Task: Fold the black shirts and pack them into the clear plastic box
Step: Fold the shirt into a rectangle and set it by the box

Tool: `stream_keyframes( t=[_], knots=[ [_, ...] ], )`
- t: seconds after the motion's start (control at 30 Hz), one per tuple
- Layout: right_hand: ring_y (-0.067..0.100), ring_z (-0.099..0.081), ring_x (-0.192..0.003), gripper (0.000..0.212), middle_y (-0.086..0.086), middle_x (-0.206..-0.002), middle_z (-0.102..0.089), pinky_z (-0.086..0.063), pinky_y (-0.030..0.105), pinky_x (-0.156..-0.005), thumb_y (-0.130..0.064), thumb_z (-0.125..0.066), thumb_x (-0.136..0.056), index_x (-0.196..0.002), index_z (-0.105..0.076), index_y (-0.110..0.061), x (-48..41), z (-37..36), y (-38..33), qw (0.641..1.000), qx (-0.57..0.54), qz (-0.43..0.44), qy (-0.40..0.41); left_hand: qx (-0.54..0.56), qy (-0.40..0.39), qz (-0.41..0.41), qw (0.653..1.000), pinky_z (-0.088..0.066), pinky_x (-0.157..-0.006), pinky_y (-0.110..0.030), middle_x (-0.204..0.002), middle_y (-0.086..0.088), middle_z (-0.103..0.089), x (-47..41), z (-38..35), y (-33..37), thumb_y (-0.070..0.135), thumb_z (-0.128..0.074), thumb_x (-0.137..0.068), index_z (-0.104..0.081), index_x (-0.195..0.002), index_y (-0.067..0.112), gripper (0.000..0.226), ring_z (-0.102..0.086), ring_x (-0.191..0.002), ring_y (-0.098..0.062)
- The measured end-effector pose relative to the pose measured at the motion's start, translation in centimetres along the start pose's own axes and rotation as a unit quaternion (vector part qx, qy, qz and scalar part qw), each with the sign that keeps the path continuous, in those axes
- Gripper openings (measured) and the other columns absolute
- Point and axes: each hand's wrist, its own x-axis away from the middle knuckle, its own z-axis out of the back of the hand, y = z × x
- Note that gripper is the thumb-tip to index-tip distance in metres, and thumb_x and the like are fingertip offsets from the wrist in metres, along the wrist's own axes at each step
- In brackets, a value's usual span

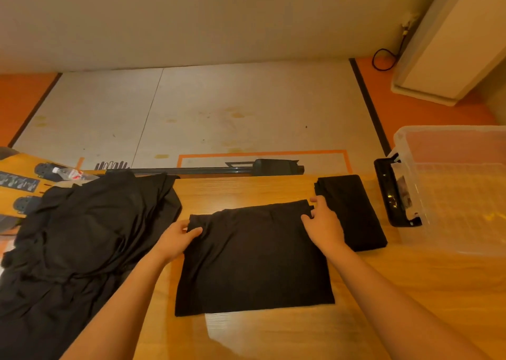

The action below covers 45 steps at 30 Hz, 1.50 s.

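left grip, right grip pinch the shirt at far corners.

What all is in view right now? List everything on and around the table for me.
half-folded shirt: one, black, flat at the table's centre
folded shirt: one, black, just right of it
shirt pile: one heap, black, unfolded, on the table's left
plastic box: one, clear, at the table's right end
latch: one, black, on the box's left side
table: one, light wood, under all of these
water bottle: one, clear, lying beyond the pile
cable: one, black, on the orange floor, far right
left hand: pinches the half-folded shirt's far left corner
right hand: pinches its far right corner
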Motion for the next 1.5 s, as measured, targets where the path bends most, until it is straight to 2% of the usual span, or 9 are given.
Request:
stream_keyframes(
  t=[0.1,0.27,0.5,0.6,0.7,0.93,1.1,1.3,1.5],
  knots=[
    [0.024,-0.063,-0.104,0.046,0.005,-0.119,-0.063,-0.053,0.037,-0.079,-0.017,-0.055,-0.096,-0.137,-0.037,-0.025,0.4,-0.5,-0.3,0.997,0.051,0.015,0.05,-0.042,0.013,-0.026,0.999,-0.05,-0.097,-0.037,-0.111,0.0,-0.068,0.2,0.5,0.2,0.02,-0.053,-0.099,-0.063,-0.118,0.017,0.022,-0.064,-0.104,-0.017],
    [0.017,-0.062,-0.086,0.048,0.004,-0.112,-0.063,-0.048,0.028,-0.063,-0.014,-0.052,-0.096,-0.14,-0.035,-0.023,0.8,-0.4,0.0,0.996,0.036,0.026,0.082,-0.132,0.098,-0.069,0.984,-0.051,-0.089,-0.036,-0.11,0.0,-0.067,-0.7,1.0,1.1,0.032,-0.049,-0.1,-0.057,-0.126,0.016,0.032,-0.063,-0.105,-0.021],
    [0.024,-0.061,-0.105,0.055,0.007,-0.133,-0.052,-0.052,0.033,-0.075,-0.015,-0.05,-0.097,-0.147,-0.028,-0.02,0.3,-0.5,0.2,0.988,0.134,0.043,0.058,-0.303,0.11,-0.019,0.946,-0.053,-0.075,-0.04,-0.112,-0.008,-0.065,-1.4,0.4,1.4,0.038,-0.052,-0.098,-0.052,-0.119,0.013,0.033,-0.063,-0.095,-0.027],
    [0.023,-0.056,-0.113,0.055,0.009,-0.14,-0.042,-0.051,0.031,-0.075,-0.02,-0.05,-0.098,-0.148,-0.027,-0.018,-0.1,-0.2,-0.5,0.976,0.188,0.088,0.066,-0.345,0.174,-0.106,0.916,-0.05,-0.079,-0.036,-0.127,-0.005,-0.055,-1.2,0.2,1.8,0.039,-0.062,-0.091,-0.047,-0.132,0.015,0.05,-0.056,-0.111,-0.024],
    [0.023,-0.042,-0.127,0.051,0.009,-0.142,-0.039,-0.048,0.029,-0.091,-0.023,-0.052,-0.097,-0.143,-0.034,-0.014,-0.9,0.0,-1.3,0.954,0.243,0.155,0.081,-0.402,0.104,-0.181,0.891,-0.039,-0.104,-0.038,-0.143,-0.005,-0.043,-2.0,0.1,2.2,0.035,-0.07,-0.085,-0.041,-0.142,0.016,0.067,-0.04,-0.131,-0.024],
    [0.023,-0.042,-0.123,0.032,0.006,-0.13,-0.049,-0.038,0.031,-0.096,-0.018,-0.051,-0.096,-0.128,-0.047,-0.013,-2.0,-0.2,-1.7,0.92,0.334,0.199,-0.042,-0.449,-0.033,-0.067,0.891,-0.042,-0.098,-0.037,-0.121,-0.003,-0.062,-3.1,-0.3,4.1,0.03,-0.068,-0.087,-0.056,-0.121,0.022,0.037,-0.057,-0.111,-0.024],
    [0.023,-0.042,-0.117,0.024,0.007,-0.126,-0.045,-0.04,0.031,-0.091,-0.014,-0.049,-0.095,-0.118,-0.053,-0.01,-1.7,0.6,-1.8,0.913,0.33,0.226,-0.083,-0.45,-0.059,-0.093,0.886,-0.048,-0.087,-0.033,-0.112,0.0,-0.055,-2.1,-0.4,4.0,0.027,-0.064,-0.09,-0.059,-0.113,0.018,0.025,-0.055,-0.101,-0.02],
    [0.02,-0.058,-0.085,0.016,0.002,-0.094,-0.062,-0.052,0.034,-0.075,-0.022,-0.052,-0.094,-0.11,-0.053,-0.019,-0.9,4.4,-3.8,0.945,0.236,0.211,-0.081,-0.335,0.004,-0.14,0.932,-0.045,-0.063,-0.03,-0.083,0.0,-0.059,0.5,1.8,4.3,0.021,-0.057,-0.095,-0.048,-0.096,0.021,0.009,-0.058,-0.075,-0.017],
    [0.017,-0.057,-0.079,0.012,-0.002,-0.086,-0.062,-0.05,0.035,-0.066,-0.019,-0.058,-0.091,-0.103,-0.056,-0.021,0.6,9.5,-7.9,0.944,0.085,0.309,0.077,-0.234,0.19,-0.314,0.9,-0.05,-0.079,-0.034,-0.098,0.005,-0.066,4.9,6.6,9.8,0.015,-0.063,-0.092,-0.061,-0.115,0.02,0.024,-0.06,-0.089,-0.014]
  ],
)
